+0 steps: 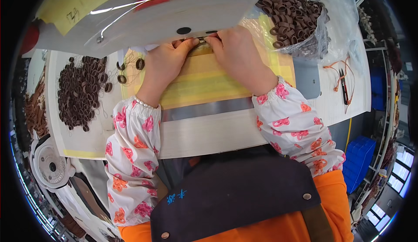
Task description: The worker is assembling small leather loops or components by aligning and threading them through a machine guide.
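Beneath the white sewing machine [152,22], my left hand [164,63] and right hand [237,55] almost meet, fingers curled and thumb tips turned toward each other at a small dark spot. I cannot tell what they pinch there, or whether they are pressed fully together; it is too small to make out. Under my wrists, strips of yellow tape [217,84] cross the work surface. Just beside my left wrist, a few loose brown rings [122,79] lie among fine threads, and farther left a big heap of brown rings [80,94] spreads over the pale table [209,133]. Beyond my right hand, a clear plastic bag [344,18] holds many more rings [296,15], round and open. Nearer the table's right edge lies a black-handled tool [344,87] with an orange cord [336,83]. Flowered sleeves [135,155] cover my forearms, above a dark apron [235,194]. Outermost, a white fan [51,163] stands at left and a blue crate [359,159] at right.
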Demonstrator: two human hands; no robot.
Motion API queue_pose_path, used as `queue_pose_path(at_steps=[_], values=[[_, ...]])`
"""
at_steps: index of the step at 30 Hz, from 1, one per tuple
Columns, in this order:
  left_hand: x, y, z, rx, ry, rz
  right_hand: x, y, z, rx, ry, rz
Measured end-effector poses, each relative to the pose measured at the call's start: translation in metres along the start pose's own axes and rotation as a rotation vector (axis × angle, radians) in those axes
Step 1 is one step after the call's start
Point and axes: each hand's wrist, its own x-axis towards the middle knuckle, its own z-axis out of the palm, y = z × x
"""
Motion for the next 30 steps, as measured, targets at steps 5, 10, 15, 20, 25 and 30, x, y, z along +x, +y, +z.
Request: queue_pose_path(at_steps=[5, 10, 15, 20, 25, 30], values=[[-0.002, 0.004, 0.008, -0.02, 0.076, 0.006, 0.001, 0.004, -0.006, 0.025, 0.062, -0.068], [-0.005, 0.002, 0.004, -0.031, 0.024, -0.036, -0.002, 0.005, 0.003, 0.031, 0.055, -0.063], [-0.004, 0.005, 0.004, -0.052, 0.037, -0.002, -0.003, 0.007, 0.003, 0.084, 0.097, -0.012], [-0.005, 0.004, 0.009, -0.075, 0.144, 0.156, -0.003, 0.005, 0.0, 0.033, 0.094, -0.041], [-0.038, 0.013, 0.006, 0.085, 0.133, 0.35, -0.021, 0.0, -0.041, -0.225, 0.05, -0.088], [-0.058, -0.023, -0.051, 0.366, 0.233, 0.35, -0.029, 0.028, -0.091, -0.586, 0.045, -0.2]])
